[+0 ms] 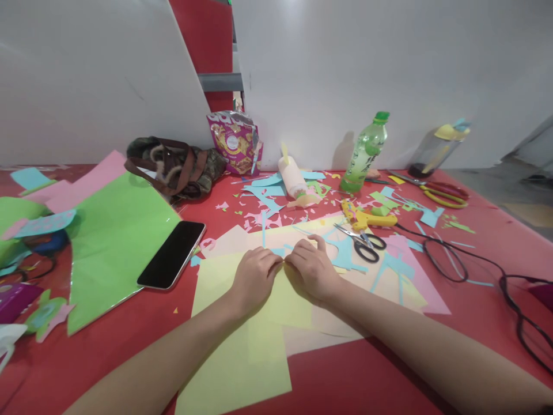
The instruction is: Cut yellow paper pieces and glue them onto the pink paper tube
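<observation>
My left hand point(258, 276) and my right hand point(314, 270) meet fingertip to fingertip above pale yellow paper sheets point(242, 357). Both are closed in a pinch, and what lies between the fingers is too small and hidden to make out. Light blue paper strips point(352, 256) lie just beyond the right hand, along with black-handled scissors point(366, 246), their blades partly open. Behind the scissors rests a yellow glue gun point(367, 218) with a black cord. A black-screened phone point(173, 255) lies left of my left hand.
Green sheets point(116, 236) in a clear sleeve cover the left side. Along the back stand a camouflage bag point(177, 167), a purple snack bag point(237, 141), a paper-wrapped cylinder point(292, 176), a green bottle point(366, 153) and a clear cup point(438, 151). Paper scraps litter the red table point(337, 380).
</observation>
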The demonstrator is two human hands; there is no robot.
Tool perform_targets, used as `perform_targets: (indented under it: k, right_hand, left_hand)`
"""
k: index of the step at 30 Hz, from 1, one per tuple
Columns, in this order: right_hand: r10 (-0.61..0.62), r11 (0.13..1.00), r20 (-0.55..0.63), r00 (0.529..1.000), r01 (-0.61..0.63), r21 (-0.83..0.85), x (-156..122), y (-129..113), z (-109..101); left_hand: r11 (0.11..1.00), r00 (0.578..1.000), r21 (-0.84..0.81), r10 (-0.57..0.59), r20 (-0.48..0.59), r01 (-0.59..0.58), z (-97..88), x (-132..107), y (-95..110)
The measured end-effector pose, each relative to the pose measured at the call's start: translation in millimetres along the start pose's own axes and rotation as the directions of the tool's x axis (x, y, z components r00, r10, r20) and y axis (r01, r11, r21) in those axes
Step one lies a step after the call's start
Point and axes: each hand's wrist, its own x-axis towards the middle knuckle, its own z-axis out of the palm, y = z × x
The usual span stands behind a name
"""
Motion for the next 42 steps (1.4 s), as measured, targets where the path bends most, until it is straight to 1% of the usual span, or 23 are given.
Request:
perform_targets:
  k: [6, 12, 17, 21, 25, 29, 32, 35, 39, 42]
  right_hand:
    - [0.004, 1.0, -0.014, 1.0, -0.005, -0.013, 0.9, -1.9, -1.2]
    - [-0.012, 1.0, -0.025, 1.0, 0.012, -0.021, 1.6, -1.9, -1.5]
    - [-0.023, 0.999, -0.039, 0.999, 0.021, -0.03, 1.5, -2.3, -2.3]
    - [-0.029, 0.999, -0.055, 0.998, 0.028, -0.025, 1.1, -2.3, -2.7]
    - [-0.01, 1.0, -0.061, 0.998, 0.01, -0.004, 1.0, -1.6, -3.2]
    - [0.034, 0.999, -0.066, 0.997, -0.033, 0.017, 1.2, 1.0, -3.8]
    - [0.045, 0.998, -0.064, 0.997, -0.043, 0.037, 1.6, 2.2, -3.5]
    - [0.055, 0.997, -0.066, 0.996, -0.051, 0.06, 2.0, 1.1, -2.7]
    - [0.083, 0.994, -0.045, 0.996, -0.079, 0.077, 2.2, -1.5, -2.3]
    - [0.071, 0.994, -0.02, 0.997, -0.07, 0.081, 2.2, -1.7, -2.0]
  left_hand:
    - [1.0, 1.0, -0.022, -0.008, -0.01, 0.008, -0.6, -0.3, 1.6]
    - [0.998, 0.999, -0.043, -0.035, 0.005, 0.035, -1.7, 0.7, 3.8]
    - [0.995, 0.998, -0.088, -0.054, 0.013, 0.055, -1.3, 1.1, 2.3]
    - [0.994, 0.998, -0.092, -0.055, 0.005, 0.055, -0.6, 1.0, 0.8]
    - [0.999, 1.0, -0.051, -0.009, -0.024, 0.008, -0.1, 0.9, -0.1]
    - [0.998, 0.997, 0.041, 0.05, -0.061, -0.047, 0.7, 0.1, -1.3]
    - [0.993, 0.993, 0.087, 0.09, -0.075, -0.083, 0.9, -1.0, -1.7]
    - [0.991, 0.994, 0.103, 0.091, -0.064, -0.084, 0.1, -1.6, -1.3]
    - [0.99, 0.998, 0.132, 0.06, -0.025, -0.056, -1.5, -0.6, 0.0]
    - [0.989, 0.999, 0.14, 0.051, -0.015, -0.049, -2.2, 0.2, 0.8]
